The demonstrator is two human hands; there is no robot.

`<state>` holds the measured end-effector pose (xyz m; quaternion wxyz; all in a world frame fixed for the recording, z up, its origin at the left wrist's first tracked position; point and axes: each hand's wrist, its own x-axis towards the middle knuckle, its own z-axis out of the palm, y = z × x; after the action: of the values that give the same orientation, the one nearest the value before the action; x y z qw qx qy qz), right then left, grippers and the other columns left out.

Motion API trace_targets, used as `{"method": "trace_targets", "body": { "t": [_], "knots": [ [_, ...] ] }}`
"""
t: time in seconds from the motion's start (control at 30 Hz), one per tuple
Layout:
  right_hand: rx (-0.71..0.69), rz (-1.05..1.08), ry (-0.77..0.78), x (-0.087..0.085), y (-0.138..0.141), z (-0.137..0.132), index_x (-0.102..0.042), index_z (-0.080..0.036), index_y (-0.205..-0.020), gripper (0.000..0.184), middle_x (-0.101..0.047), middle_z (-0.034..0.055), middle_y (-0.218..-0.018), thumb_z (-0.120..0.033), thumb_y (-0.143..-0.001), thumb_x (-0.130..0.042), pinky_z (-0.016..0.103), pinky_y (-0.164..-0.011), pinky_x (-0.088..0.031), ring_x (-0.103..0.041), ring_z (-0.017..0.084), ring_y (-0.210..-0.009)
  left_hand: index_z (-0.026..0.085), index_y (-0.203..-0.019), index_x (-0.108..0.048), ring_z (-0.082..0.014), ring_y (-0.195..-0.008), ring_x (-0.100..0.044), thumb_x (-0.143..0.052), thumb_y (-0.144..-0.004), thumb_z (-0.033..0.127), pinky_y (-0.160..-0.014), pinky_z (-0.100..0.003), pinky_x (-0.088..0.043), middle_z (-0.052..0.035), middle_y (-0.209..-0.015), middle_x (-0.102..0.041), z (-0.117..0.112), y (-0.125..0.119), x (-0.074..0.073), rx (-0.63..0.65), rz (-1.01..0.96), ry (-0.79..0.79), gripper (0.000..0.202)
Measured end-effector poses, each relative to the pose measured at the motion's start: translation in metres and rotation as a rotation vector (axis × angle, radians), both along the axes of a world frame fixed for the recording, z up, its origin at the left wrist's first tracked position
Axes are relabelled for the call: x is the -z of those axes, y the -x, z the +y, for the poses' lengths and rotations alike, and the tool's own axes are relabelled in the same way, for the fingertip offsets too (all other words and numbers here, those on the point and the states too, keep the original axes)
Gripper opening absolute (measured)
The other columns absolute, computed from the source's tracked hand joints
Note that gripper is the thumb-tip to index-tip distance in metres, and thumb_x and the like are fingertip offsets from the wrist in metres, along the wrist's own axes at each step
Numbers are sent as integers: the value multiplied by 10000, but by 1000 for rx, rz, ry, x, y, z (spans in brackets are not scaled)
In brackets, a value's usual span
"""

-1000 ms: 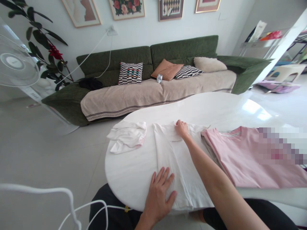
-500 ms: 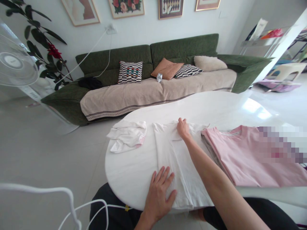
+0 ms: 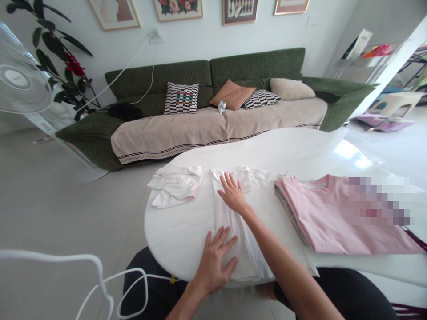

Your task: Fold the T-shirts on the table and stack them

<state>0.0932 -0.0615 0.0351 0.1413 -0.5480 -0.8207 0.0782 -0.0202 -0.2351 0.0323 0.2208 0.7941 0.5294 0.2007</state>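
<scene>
Green sofa (image 3: 213,89), framed pictures (image 3: 178,8) — grey floor (image 3: 60,213)

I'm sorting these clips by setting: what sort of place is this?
Most likely a home living room: a green sofa with cushions, framed pictures on the wall, and a white table bearing shirts.

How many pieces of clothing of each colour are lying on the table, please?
White: 2, the flat shirt under the left hand and right hand, and the crumpled piece beside it.
Pink: 1, the folded shirt.
Total: 3 in view.
</scene>
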Motion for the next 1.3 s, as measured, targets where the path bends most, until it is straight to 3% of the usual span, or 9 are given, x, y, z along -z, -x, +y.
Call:
{"method": "trace_targets", "body": {
  "t": [0.17,0.23,0.37,0.5,0.63,0.77,0.93,1.1,1.3],
  "knots": [
    [-79,39,75,9,-20,-98,-209,-193,-1398,544,-180,57,-1447,-367,-883,-230,365,-1028,-266,-116,166,-1335,166,-998,-630,-217,-1319,-193,-276,-915,285,-1060,-443,-170,-67,-1381,-361,71,-6,-11,-255,-45,-187,382],
    [-81,11,97,16,-26,-126,-227,-181,-1392,558,-191,74,-1442,-379,-873,-282,407,-1039,-243,-113,196,-1335,157,-1138,-553,-232,-1311,-212,-293,-906,274,-1048,-440,-195,-88,-1382,-355,115,-14,-12,-286,6,-218,367],
    [-108,-9,146,17,-29,-159,-227,-128,-1387,621,-125,127,-1450,-420,-855,-362,500,-1041,-179,-61,276,-1332,178,-1354,-304,-295,-1325,-129,-361,-876,386,-1037,-443,-193,-114,-1444,-209,182,-29,1,-234,215,-133,525],
    [-295,89,298,-5,-41,-169,-280,-190,-1372,627,-151,120,-1450,-474,-828,-411,527,-1018,-204,-78,309,-1324,265,-1346,-325,-354,-1317,-97,-363,-841,518,-1026,-477,-166,-75,-1458,-175,208,-28,21,-189,293,-59,566],
    [-341,279,347,-41,-87,-122,-449,-204,-1267,436,-514,90,-1255,-362,-870,-361,313,-931,-383,-483,187,-1138,290,-1349,-312,-356,-1319,-85,-326,-826,581,-1032,-464,-136,-56,-1464,-157,217,-7,30,-202,297,-66,599],
    [231,64,223,-69,-145,-20,-567,-205,-1117,334,-638,62,-1056,-259,-864,-356,231,-838,-401,-578,150,-977,299,-1354,-296,-339,-1323,-88,-296,-823,603,-1034,-445,-136,-37,-1466,-154,220,10,33,-229,305,-97,612],
    [536,-36,259,-68,-168,78,-615,-62,-987,404,-599,233,-1045,-376,-828,-416,350,-812,-407,-547,274,-1020,294,-1352,-305,-336,-1321,-105,-277,-820,618,-1031,-442,-150,-50,-1464,-163,218,12,34,-241,309,-143,623],
    [631,-17,345,-45,-154,109,-636,-77,-928,313,-646,188,-924,-290,-703,-590,320,-727,-445,-605,255,-899,297,-1352,-304,-325,-1322,-115,-273,-820,621,-1032,-436,-158,-40,-1462,-172,218,11,33,-242,326,-145,624],
    [717,88,248,-43,-149,105,-525,-55,-1103,381,-638,173,-940,-256,-872,-298,266,-714,-435,-609,197,-863,309,-1353,-294,-320,-1324,-112,-262,-826,617,-1036,-430,-160,-38,-1465,-161,217,11,33,-254,351,-146,612]
  ]
}}
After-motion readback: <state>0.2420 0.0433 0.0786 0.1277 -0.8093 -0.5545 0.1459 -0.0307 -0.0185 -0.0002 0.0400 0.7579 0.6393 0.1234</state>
